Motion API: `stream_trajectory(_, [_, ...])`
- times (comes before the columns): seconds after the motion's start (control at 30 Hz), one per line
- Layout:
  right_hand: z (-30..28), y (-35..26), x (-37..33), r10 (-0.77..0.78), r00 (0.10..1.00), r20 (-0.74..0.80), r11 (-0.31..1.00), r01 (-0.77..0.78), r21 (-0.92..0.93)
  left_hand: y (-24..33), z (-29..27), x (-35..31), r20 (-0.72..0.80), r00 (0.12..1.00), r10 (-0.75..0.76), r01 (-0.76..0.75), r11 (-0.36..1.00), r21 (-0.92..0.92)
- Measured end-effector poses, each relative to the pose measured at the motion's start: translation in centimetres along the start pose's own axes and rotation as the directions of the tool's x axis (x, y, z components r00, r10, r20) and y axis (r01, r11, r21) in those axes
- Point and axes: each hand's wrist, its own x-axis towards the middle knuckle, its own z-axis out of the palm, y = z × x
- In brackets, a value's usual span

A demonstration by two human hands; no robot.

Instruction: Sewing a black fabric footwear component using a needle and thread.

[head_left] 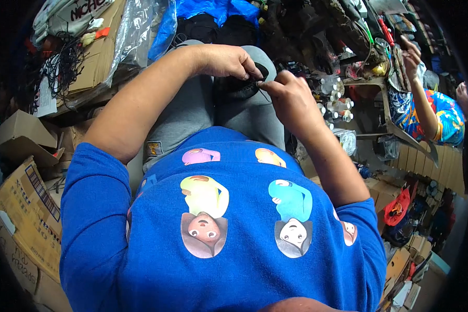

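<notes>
On my lap, between my grey-trousered thighs, lies a rounded black piece (240,89) with a dark rim; it may be a shoe, but my hands hide much of it. My left hand (229,62) reaches over it from the left, fingers bent and pinched at its upper edge. From the right comes my right hand (295,98), thumb and forefinger pinched close to the left fingertips. A thin dark thread (265,94) hangs by the right fingertips. The fingertips of both hands nearly meet at the black piece's right edge.
Several white-capped bottles (340,106) stand right of my knee. Beyond them a co-worker in a colourful shirt (442,117) raises a hand. Cardboard boxes (28,135) and tangled black cords (62,73) crowd my left. Blue plastic sheeting (197,8) lies ahead.
</notes>
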Motion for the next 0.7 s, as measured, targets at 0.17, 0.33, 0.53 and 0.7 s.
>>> stream_trajectory(0.17, [-1.6,0.3,3.4,-0.118,0.969,0.215,0.986,0.14,-0.091,0.4,-0.2,0.3,-0.004,1.0,0.014,-0.014,0.996,0.089])
stream_trajectory(0.33, [1.4,2.6,3.7,-0.006,0.976,0.217,0.946,-0.065,0.318,-0.6,0.4,1.5,-0.254,0.964,0.077,-0.02,0.975,0.22])
stream_trajectory(0.53, [2.1,4.8,1.1,0.24,0.868,0.434,0.184,-0.48,0.858,0.3,5.1,-3.6,-0.66,0.749,0.056,0.226,0.915,0.334])
stream_trajectory(0.7, [3.7,3.5,0.3,0.022,0.989,0.143,0.854,-0.093,0.512,-0.8,4.0,-9.5,-0.45,0.893,-0.014,0.201,0.906,0.372])
